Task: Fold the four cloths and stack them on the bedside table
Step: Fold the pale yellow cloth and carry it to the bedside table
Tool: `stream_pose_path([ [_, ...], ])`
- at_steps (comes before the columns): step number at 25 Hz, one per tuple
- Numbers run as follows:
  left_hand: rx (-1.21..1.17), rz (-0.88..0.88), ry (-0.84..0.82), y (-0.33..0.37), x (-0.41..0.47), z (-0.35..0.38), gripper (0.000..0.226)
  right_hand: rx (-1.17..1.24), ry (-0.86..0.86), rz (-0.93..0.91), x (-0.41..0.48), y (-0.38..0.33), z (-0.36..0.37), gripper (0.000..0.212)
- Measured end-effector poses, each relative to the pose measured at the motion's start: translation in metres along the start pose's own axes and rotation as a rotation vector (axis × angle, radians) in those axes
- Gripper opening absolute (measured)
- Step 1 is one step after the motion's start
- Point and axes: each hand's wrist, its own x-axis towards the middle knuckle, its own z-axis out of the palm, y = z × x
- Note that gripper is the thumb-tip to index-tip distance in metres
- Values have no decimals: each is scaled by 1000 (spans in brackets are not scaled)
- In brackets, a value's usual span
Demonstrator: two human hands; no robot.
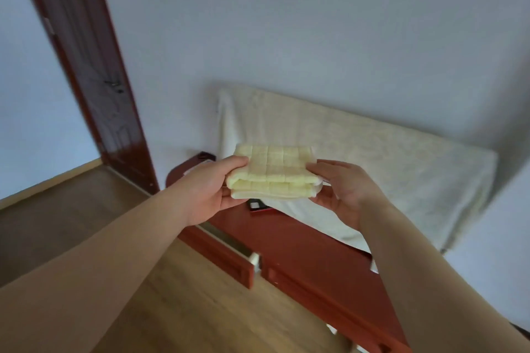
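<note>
- While held up in the air, gripped at both ends: the folded pale yellow checked cloth [272, 170], a thick pad of several layers.
- Hovering above the left part of the red-brown bedside table [301, 239] (taken to be the one meant), not touching it.
- Clamping the left end with the left hand [209, 189], thumb on top, fingers curled underneath.
- Pinching the right end with the right hand [341, 189], thumb above, fingers tucked under the layers.
- Far right, against the wall: a cream draped cover [358, 157] over something on the tabletop.
- Right beneath the cloth, a small red-and-dark object [256, 206], too blurred to name.
- Watch out: letting one end go first could spring the layers open, with a white bottom layer poking out at the right.
- Watch out again: landing on that small object would likely tilt the base and send a stack sliding.
- No telling where the other three cloths are.
</note>
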Motion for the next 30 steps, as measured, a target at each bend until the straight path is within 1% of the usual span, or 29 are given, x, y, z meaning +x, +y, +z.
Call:
stream_pose_path([
  [2,-4,4,40,15,-1,-74,35,-8,-45,13,18,9,75,17],
  [4,-17,8,90,30,0,-144,37,-23,-93,21,37,17,146,12],
  [8,-84,2,205,53,4,-260,34,-63,-191,41,78,28,269,15],
  [12,-165,14,324,70,18,-372,33,-63,-298,65,137,43,394,23],
  [15,-221,51,435,83,36,-460,36,-54,-394,81,188,58,490,18],
  [19,-277,84,621,128,67,-586,33,-76,-557,103,268,62,640,15],
  [22,-296,103,725,168,77,-668,35,-95,-662,130,313,54,752,22],
  [24,-337,142,839,190,72,-729,36,-120,-758,140,333,54,835,23],
  [25,-351,157,873,197,68,-751,36,-134,-790,140,338,55,866,24],
  [28,-388,198,949,217,52,-836,36,-170,-910,164,351,63,976,24],
  [30,-402,233,994,225,42,-898,37,-184,-975,155,356,74,1053,18],
])
